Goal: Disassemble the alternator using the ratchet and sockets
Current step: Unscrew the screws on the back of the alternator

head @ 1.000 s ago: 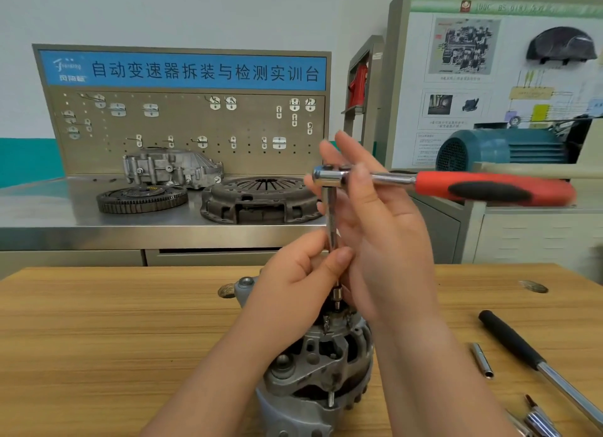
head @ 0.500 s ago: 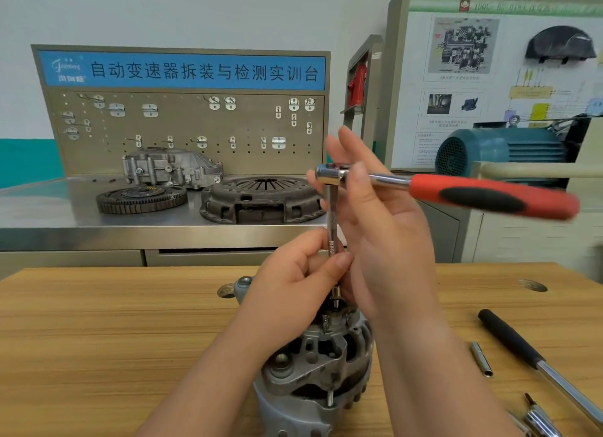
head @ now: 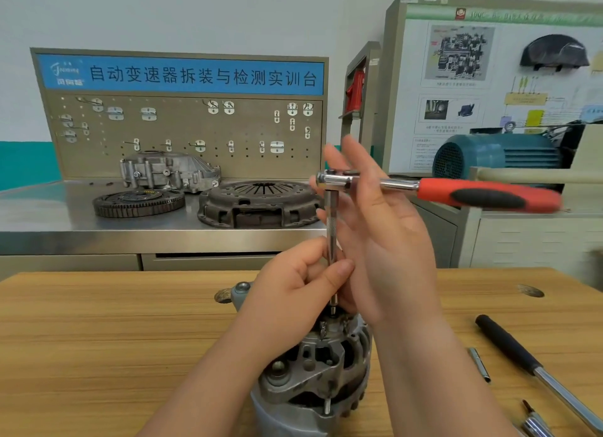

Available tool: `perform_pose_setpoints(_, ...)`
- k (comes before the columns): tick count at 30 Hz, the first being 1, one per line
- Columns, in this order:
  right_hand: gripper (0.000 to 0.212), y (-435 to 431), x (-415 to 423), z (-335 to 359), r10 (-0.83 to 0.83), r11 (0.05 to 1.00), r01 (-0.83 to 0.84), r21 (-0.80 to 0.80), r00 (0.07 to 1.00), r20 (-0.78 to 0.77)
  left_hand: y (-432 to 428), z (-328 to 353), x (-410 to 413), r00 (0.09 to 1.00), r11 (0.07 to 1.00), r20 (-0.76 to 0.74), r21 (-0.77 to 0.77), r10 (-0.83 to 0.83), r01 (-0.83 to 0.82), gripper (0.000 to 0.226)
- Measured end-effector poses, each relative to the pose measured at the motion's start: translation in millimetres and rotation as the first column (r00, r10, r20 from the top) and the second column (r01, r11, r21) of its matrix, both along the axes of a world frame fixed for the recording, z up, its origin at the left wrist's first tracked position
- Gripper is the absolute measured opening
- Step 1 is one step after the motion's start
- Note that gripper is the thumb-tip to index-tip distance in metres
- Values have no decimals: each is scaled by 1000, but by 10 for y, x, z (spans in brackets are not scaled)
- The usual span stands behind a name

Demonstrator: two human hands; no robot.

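Grey finned alternator (head: pixel 313 371) stood upright at worktop (head: pixel 98 338) near edge; extension bar (head: pixel 332 240) pinched by left hand (head: pixel 293 289); red-handled ratchet (head: pixel 483 196) touched by straight-fingered right hand (head: pixel 391 247).

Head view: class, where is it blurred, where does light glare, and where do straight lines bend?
Head view: the ratchet handle smears toward its far end; the steel bench carries a dull sheen, no hard glare; the pegboard leans and bows from wide-angle distortion; light is even, shadows soft.
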State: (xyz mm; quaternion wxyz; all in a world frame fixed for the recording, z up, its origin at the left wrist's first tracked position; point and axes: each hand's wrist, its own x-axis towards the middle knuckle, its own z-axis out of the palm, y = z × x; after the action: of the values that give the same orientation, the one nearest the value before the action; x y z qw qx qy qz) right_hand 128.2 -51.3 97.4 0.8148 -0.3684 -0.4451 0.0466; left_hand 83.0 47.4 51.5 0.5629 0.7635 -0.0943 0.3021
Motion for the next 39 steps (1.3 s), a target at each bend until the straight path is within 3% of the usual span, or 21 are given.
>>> perform_pose_setpoints(4, 45, -16, -20, 19, 66, 997, -70, -41, 995, -74, 8, -14, -19, 1000, 999, -17, 31, -21, 22, 32)
perform_pose_setpoints(7, 22, 3, -16, 11, -25, 999, 26, -33, 1000, 18, 31, -17, -11, 999, 999, 13, 43, -30, 29, 18)
perform_pose_setpoints(11, 29, 19, -3, -17, -72, 997, 70, 16, 988, 138, 15, -8, 17, 1000, 999, 6, 53, -7, 7, 19)
perform_pose_setpoints(14, 32, 0, 10, 5, 57, 998, -58, 36, 998, 11, -10, 0, 1, 999, 999, 24, 41, -25, 24, 14)
perform_pose_setpoints(19, 42, -39, -18, 20, 96, 995, -97, -4, 990, -104, -19, 12, -52, 999, 999, 16, 6, -41, 41, 42)
perform_pose_setpoints(25, 21, -16, 2, 12, -92, 996, 90, 18, 991, 97, -22, 31, -27, 999, 1000, 37, -3, -9, 9, 26)
perform_pose_setpoints(28, 24, 0, -8, -1, -22, 1000, 21, 14, 997, 74, -39, 34, -30, 1000, 999, 25, -31, -15, 16, 26)
perform_pose_setpoints(31, 44, 3, -12, -9, 23, 999, -22, -24, 1000, 4, -24, 32, -60, 1000, 1000, -7, -18, 6, -6, 41)
perform_pose_setpoints(33, 50, -9, -21, 3, 46, 998, -47, -31, 998, -45, -26, 35, -79, 1000, 1000, -11, 20, 8, -7, 39)
perform_pose_setpoints(36, 36, -2, -22, 4, -3, 1000, 3, -4, 999, -52, -32, 38, -65, 1000, 998, -7, 56, 30, -30, 38)
perform_pose_setpoints(38, 20, -10, 4, -6, -101, 995, 100, 30, 994, 33, -39, 34, -48, 998, 997, -2, 46, 56, -55, 36)
perform_pose_setpoints(39, 21, -9, 9, -9, -157, 987, 154, 34, 983, 98, -42, 32, -41, 998, 997, 1, 35, 64, -64, 34)
